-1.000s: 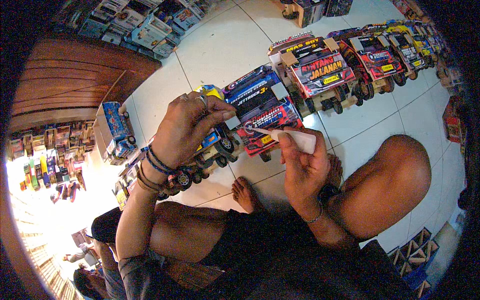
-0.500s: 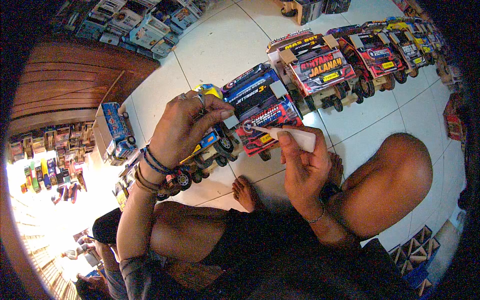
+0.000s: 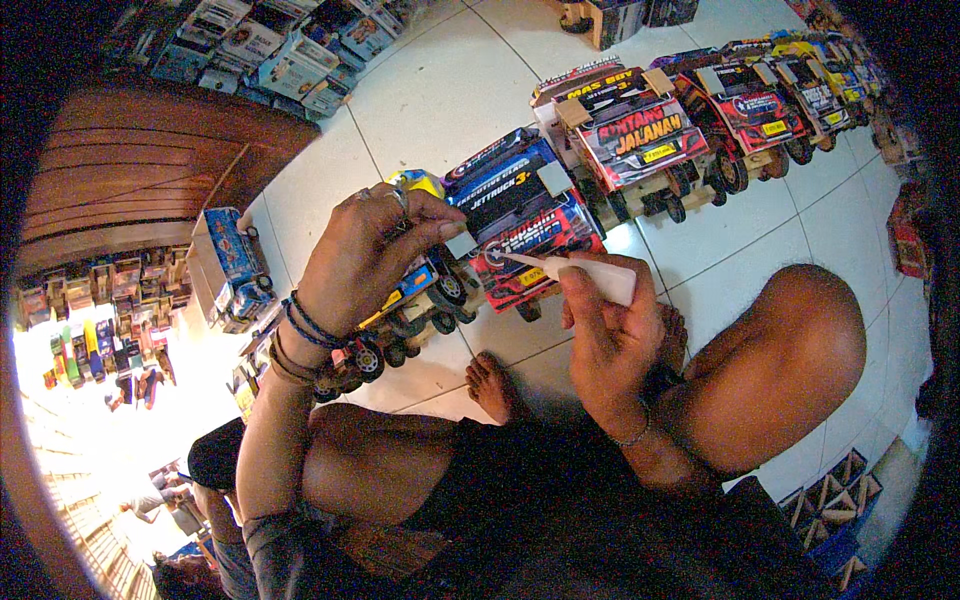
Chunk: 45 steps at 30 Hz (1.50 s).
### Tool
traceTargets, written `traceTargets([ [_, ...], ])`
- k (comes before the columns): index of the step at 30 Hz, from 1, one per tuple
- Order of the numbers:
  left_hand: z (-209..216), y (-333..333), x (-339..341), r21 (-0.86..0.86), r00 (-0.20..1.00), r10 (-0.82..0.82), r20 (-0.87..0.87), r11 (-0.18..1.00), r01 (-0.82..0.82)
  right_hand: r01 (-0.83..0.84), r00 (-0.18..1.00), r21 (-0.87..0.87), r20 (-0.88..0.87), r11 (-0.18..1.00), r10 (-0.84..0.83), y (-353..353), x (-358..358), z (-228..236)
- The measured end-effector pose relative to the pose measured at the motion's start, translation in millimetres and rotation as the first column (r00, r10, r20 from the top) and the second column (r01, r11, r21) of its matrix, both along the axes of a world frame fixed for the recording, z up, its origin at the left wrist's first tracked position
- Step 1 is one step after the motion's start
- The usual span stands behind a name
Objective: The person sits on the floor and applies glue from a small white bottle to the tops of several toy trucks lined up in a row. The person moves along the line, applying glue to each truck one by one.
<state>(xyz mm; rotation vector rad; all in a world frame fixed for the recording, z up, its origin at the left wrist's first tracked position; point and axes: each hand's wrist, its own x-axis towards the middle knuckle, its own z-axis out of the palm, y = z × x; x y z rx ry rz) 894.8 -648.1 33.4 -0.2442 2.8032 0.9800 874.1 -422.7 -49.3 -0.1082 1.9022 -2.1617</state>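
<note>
My left hand (image 3: 370, 250) pinches a small pale square piece (image 3: 461, 244) between thumb and fingertips, beside the left edge of a toy truck (image 3: 512, 195). The truck has a dark blue windshield and a red-and-blue printed front. A similar pale piece (image 3: 556, 180) sticks out at its right edge. In my right hand (image 3: 612, 345) is a white squeeze bottle (image 3: 605, 280) with a long thin nozzle, aimed left. Its tip hovers near the pinched piece, in front of the truck's printed face; whether it touches I cannot tell.
More toy trucks (image 3: 645, 135) stand in a row to the right on the tiled floor (image 3: 430, 100). A blue toy truck (image 3: 235, 265) sits at the left by wooden panelling (image 3: 150, 170). Stacked printed boxes (image 3: 290, 55) are at the upper left. A person (image 3: 215, 510) shows at lower left.
The bottle in my right hand has shifted very slightly. My left hand keeps its pinch in nearly the same place.
</note>
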Motion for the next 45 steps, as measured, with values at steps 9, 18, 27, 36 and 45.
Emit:
traceTargets([
  [9, -11, -6, 0, -0.016, 0.984, -0.061, -0.17, 0.998, 0.059, -0.016, 0.99, 0.025, -0.136, 1.0, 0.02, 5, 0, -1],
  [18, -11, -6, 0, 0.015, 0.983, -0.053, -0.177, 0.998, 0.056, -0.019, 0.992, 0.083, -0.124, 0.996, 0.03, 4, 0, 2],
  [27, -13, -8, -1, -0.009, 0.979, -0.083, -0.188, 0.996, 0.083, -0.039, 0.995, 0.114, -0.083, 0.993, 0.049, 6, -2, 5],
  [36, -9, -6, -1, 0.018, 0.991, -0.039, -0.129, 0.999, 0.042, -0.046, 0.993, 0.093, -0.106, 0.995, 0.056, 6, -3, 5],
  [45, -9, -6, -1, 0.014, 0.991, -0.039, -0.124, 0.999, 0.041, -0.024, 0.992, 0.05, -0.122, 0.998, 0.03, 3, -4, 4],
])
